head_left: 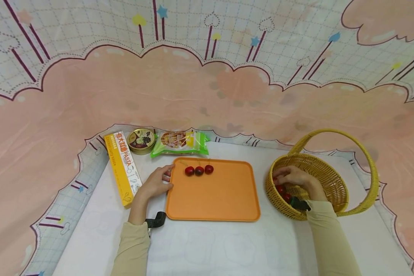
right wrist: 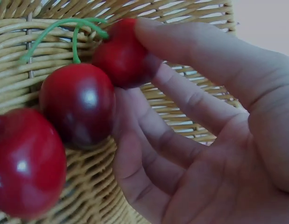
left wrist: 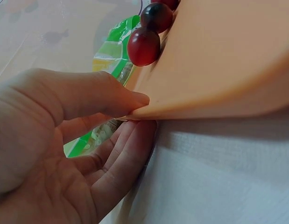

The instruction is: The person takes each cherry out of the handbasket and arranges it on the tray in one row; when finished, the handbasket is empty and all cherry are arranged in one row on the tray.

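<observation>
In the head view, one orange tray (head_left: 212,199) lies on the white desk (head_left: 227,247), with three red cherries (head_left: 199,171) in a row near its far edge, toward the left corner. The left hand (head_left: 155,184) is at the tray's left rim, just left of the row. Beyond it are one yellow and white pasta box (head_left: 120,168), one round tin (head_left: 141,141) and one green-edged packet (head_left: 179,142). To the right of the tray, well apart from the three cherries, stands one wicker basket (head_left: 335,188) with a single tall handle; the right hand (head_left: 294,177) reaches inside it, and red cherries show below its fingers.

In the left wrist view, the fingers pinch the tray's rim, thumb on top and the others underneath. Three cherries sit past the thumb tip, apart from it, the farthest cut off by the top edge.

In the right wrist view, three cherries show inside the basket. The fingers hold one, the held cherry (right wrist: 122,53), between thumb and forefinger. A second cherry (right wrist: 79,105) is close beside the lower fingertips; whether they touch it I cannot tell. A third cherry (right wrist: 25,163) lies farther off. Two green stems are visible.
</observation>
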Motion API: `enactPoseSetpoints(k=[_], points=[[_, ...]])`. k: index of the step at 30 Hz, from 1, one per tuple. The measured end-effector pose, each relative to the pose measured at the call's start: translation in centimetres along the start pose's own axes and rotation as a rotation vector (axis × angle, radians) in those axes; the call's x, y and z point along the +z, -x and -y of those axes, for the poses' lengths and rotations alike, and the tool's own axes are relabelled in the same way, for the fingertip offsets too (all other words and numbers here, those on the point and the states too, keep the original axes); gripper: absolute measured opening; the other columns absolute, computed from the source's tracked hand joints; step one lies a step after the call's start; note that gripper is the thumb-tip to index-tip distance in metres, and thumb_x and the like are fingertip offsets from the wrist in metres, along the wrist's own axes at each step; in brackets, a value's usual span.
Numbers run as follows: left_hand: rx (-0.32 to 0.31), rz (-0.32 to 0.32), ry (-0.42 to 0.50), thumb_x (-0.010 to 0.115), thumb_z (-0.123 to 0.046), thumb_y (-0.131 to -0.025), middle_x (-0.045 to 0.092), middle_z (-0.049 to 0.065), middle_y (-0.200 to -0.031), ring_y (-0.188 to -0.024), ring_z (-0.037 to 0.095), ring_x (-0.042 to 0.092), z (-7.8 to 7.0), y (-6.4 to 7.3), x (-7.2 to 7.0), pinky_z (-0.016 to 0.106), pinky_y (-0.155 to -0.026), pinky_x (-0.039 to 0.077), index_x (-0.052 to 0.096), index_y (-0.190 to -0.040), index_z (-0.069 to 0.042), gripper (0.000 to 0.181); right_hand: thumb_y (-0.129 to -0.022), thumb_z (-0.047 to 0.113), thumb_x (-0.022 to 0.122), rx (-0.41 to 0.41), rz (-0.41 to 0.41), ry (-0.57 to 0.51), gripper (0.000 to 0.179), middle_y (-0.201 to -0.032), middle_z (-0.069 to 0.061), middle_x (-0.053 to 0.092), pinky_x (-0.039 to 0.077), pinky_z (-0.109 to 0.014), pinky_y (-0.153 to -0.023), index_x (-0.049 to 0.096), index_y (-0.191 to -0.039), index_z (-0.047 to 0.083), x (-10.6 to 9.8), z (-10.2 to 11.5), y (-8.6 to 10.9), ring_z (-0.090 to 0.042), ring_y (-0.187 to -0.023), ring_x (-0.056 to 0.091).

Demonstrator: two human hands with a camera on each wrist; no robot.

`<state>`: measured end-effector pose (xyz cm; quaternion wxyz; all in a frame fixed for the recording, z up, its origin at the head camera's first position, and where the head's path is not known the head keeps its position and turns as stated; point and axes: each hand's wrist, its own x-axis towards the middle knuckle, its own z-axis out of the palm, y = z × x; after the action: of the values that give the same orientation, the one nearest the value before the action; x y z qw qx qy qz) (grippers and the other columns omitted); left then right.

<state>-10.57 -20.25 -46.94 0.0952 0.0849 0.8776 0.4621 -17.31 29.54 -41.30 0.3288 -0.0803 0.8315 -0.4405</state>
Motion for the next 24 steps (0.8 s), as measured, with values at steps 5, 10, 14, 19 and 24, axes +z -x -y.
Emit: enactPoseSetpoints(k=[5,10,14,19,24], points=[[-0.005,0.002,0.003,0.070,0.005,-0.078,0.056,0.022,-0.108,-0.098,0.033,0.062,0.0,0.1,0.0,0.045,-0.087,0.052,0.043,-0.142,0.008,0.069,-0.092,0.010,0.066,-0.036,-0.052,-0.018,0.044,-0.106,-0.011,0.072,0.055,-0.036,-0.087,0.056,-0.126,-0.016,-0.6,0.3,1.3,-0.014,-0.093,0.068],[-0.012,0.003,0.005,0.069,0.004,-0.079,0.056,0.023,-0.110,-0.099,0.034,0.061,-0.1,0.2,-0.1,0.045,-0.088,0.052,0.043,-0.142,0.008,0.069,-0.094,0.013,0.065,-0.029,-0.176,0.042,0.040,-0.103,-0.007,0.071,0.055,-0.031,-0.083,0.060,-0.121,-0.015,-1.3,0.9,2.7,-0.018,-0.092,0.067],[-0.011,0.004,-0.001,0.069,0.004,-0.079,0.056,0.022,-0.110,-0.099,0.033,0.061,-0.1,0.2,-0.1,0.046,-0.088,0.051,0.043,-0.142,0.007,0.068,-0.095,0.014,0.064,-0.021,-0.250,0.026,0.040,-0.101,-0.004,0.071,0.055,-0.027,-0.080,0.059,-0.121,-0.016,-1.4,1.6,3.6,-0.014,-0.090,0.066],[-0.013,0.009,-0.004,0.069,0.004,-0.079,0.056,0.022,-0.109,-0.099,0.033,0.061,0.0,0.1,0.0,0.045,-0.088,0.051,0.043,-0.142,0.007,0.068,-0.097,0.009,0.060,-0.072,-0.264,-0.109,0.042,-0.098,0.003,0.070,0.055,-0.025,-0.081,0.050,-0.127,-0.020,-1.5,2.0,4.3,-0.009,-0.089,0.067],[-0.018,0.013,-0.002,0.070,0.003,-0.080,0.055,0.022,-0.110,-0.100,0.033,0.060,0.0,0.0,0.0,0.045,-0.089,0.051,0.043,-0.143,0.007,0.068,-0.099,0.011,0.058,-0.096,-0.283,-0.198,0.041,-0.096,0.008,0.070,0.056,-0.026,-0.081,0.051,-0.127,-0.018,-1.6,2.3,4.7,-0.009,-0.090,0.069]])
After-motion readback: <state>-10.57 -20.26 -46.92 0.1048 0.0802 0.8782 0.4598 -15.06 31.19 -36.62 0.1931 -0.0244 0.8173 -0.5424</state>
